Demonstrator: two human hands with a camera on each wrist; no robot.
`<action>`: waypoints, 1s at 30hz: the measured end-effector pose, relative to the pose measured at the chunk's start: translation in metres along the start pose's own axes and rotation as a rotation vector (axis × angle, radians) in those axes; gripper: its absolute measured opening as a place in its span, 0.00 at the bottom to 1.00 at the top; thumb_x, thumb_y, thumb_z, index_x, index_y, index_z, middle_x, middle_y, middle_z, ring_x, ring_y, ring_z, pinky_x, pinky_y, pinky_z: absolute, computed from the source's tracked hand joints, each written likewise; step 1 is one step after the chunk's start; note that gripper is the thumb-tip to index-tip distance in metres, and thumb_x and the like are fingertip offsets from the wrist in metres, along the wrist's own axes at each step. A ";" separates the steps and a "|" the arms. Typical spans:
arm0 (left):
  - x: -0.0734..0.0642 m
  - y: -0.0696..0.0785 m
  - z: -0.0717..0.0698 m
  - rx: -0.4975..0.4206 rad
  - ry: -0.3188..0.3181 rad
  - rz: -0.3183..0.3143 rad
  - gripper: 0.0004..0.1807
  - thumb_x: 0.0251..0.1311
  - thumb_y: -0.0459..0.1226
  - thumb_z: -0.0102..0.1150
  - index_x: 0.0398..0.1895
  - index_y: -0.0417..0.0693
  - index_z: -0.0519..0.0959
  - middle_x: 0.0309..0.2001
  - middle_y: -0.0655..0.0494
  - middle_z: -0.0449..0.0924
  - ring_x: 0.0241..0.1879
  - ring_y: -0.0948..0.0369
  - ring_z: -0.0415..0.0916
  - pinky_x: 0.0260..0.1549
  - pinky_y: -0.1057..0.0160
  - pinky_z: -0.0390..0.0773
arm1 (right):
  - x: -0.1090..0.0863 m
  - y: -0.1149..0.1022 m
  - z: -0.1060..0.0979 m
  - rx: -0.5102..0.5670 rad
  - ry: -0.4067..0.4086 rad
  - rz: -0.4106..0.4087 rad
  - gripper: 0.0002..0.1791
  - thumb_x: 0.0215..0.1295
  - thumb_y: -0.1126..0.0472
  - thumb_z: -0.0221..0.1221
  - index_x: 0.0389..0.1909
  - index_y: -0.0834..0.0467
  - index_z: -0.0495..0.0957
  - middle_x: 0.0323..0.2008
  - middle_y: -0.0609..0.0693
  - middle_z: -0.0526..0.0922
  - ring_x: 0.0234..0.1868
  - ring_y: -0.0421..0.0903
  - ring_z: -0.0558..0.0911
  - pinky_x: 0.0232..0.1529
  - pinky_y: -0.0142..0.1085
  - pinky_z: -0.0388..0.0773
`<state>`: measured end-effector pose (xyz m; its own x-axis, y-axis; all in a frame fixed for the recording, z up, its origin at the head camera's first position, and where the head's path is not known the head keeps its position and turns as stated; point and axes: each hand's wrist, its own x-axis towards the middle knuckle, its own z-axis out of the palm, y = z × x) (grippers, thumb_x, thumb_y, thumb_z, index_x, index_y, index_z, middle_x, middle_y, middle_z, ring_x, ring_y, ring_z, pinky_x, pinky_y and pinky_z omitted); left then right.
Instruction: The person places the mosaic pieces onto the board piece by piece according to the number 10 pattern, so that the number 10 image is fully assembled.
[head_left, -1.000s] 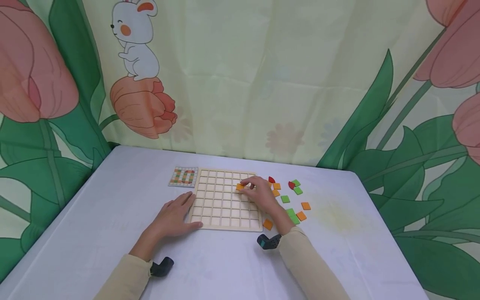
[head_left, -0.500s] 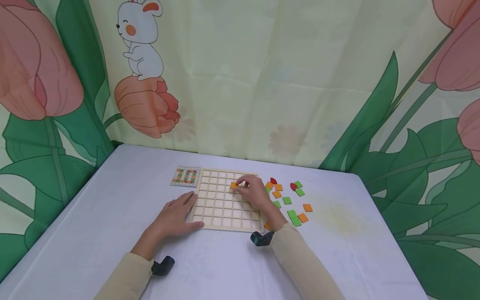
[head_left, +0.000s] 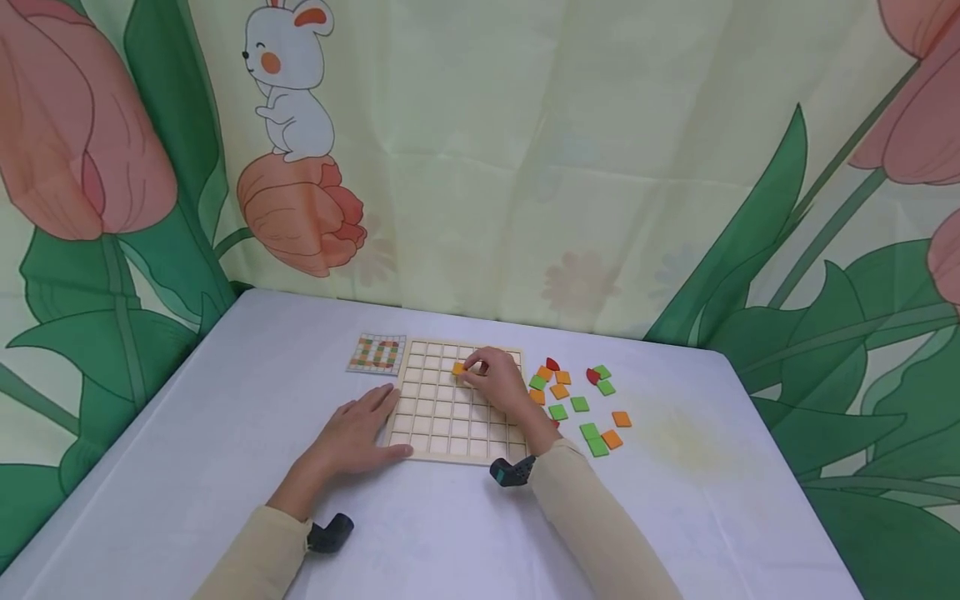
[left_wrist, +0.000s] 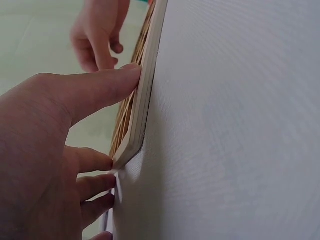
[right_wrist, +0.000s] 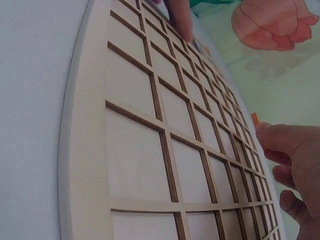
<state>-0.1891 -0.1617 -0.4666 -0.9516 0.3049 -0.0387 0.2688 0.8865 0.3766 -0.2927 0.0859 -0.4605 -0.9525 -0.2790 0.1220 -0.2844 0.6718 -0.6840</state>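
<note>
Right hand [head_left: 501, 385] has an orange tile [head_left: 458, 368] pinched between thumb and fingers, so basically no gap there beyond the tile itself. The tile's over the far half of the grid board [head_left: 442, 425], around the middle left to right; can't tell if it's actually touching the wood.

Left hand [head_left: 358, 432] isn't gripping anything: fingers pretty much stretched out along the board's left edge, thumb spread well away from them with its tip on the near rim.

Just beside the board's far left corner there's a little pattern card [head_left: 377, 354] in orange, green and red. Off to the right you've got a loose scatter of orange squares [head_left: 622, 419], green squares [head_left: 580, 404] and red wedges [head_left: 552, 364], one wedge touching a green square. It's all on a white-covered counter [head_left: 435, 533].
</note>
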 end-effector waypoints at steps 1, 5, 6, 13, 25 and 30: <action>0.000 0.000 0.000 0.000 -0.001 -0.002 0.51 0.55 0.62 0.59 0.74 0.42 0.56 0.75 0.43 0.53 0.74 0.46 0.54 0.66 0.38 0.60 | 0.001 -0.001 0.001 0.006 -0.002 0.002 0.05 0.60 0.56 0.66 0.35 0.51 0.82 0.34 0.47 0.78 0.34 0.45 0.72 0.33 0.33 0.69; 0.000 0.001 -0.001 0.000 0.000 -0.001 0.51 0.55 0.62 0.59 0.74 0.42 0.56 0.75 0.43 0.53 0.74 0.46 0.54 0.66 0.38 0.59 | 0.003 -0.004 0.004 -0.001 0.005 -0.016 0.05 0.60 0.56 0.66 0.34 0.52 0.82 0.33 0.47 0.79 0.33 0.44 0.72 0.32 0.33 0.69; 0.000 0.001 -0.001 -0.002 -0.001 0.000 0.51 0.55 0.62 0.59 0.74 0.42 0.56 0.75 0.43 0.53 0.74 0.45 0.54 0.66 0.38 0.59 | 0.003 -0.006 0.005 -0.002 0.008 -0.020 0.05 0.60 0.56 0.67 0.34 0.52 0.82 0.32 0.48 0.79 0.32 0.44 0.72 0.32 0.33 0.69; -0.001 0.002 -0.001 0.007 -0.004 -0.002 0.51 0.55 0.63 0.59 0.74 0.43 0.56 0.75 0.44 0.53 0.74 0.46 0.53 0.66 0.38 0.59 | 0.008 -0.013 0.014 0.002 -0.003 -0.034 0.06 0.60 0.56 0.67 0.35 0.53 0.82 0.34 0.48 0.79 0.31 0.44 0.71 0.32 0.33 0.69; -0.003 0.001 -0.001 0.003 -0.006 -0.010 0.51 0.55 0.63 0.58 0.74 0.43 0.56 0.75 0.44 0.53 0.74 0.46 0.53 0.67 0.37 0.58 | 0.012 -0.020 0.025 -0.019 -0.003 -0.042 0.05 0.61 0.55 0.65 0.35 0.52 0.81 0.32 0.47 0.78 0.30 0.42 0.72 0.31 0.32 0.70; -0.002 0.001 0.000 0.013 0.006 -0.006 0.51 0.55 0.63 0.58 0.74 0.43 0.56 0.75 0.44 0.54 0.74 0.46 0.54 0.67 0.38 0.59 | 0.017 -0.020 0.028 -0.039 0.005 -0.052 0.06 0.61 0.56 0.65 0.34 0.53 0.81 0.33 0.48 0.78 0.31 0.43 0.72 0.32 0.33 0.70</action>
<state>-0.1866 -0.1614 -0.4663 -0.9542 0.2971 -0.0353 0.2645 0.8927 0.3648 -0.3000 0.0487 -0.4647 -0.9367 -0.3111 0.1608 -0.3379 0.6829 -0.6477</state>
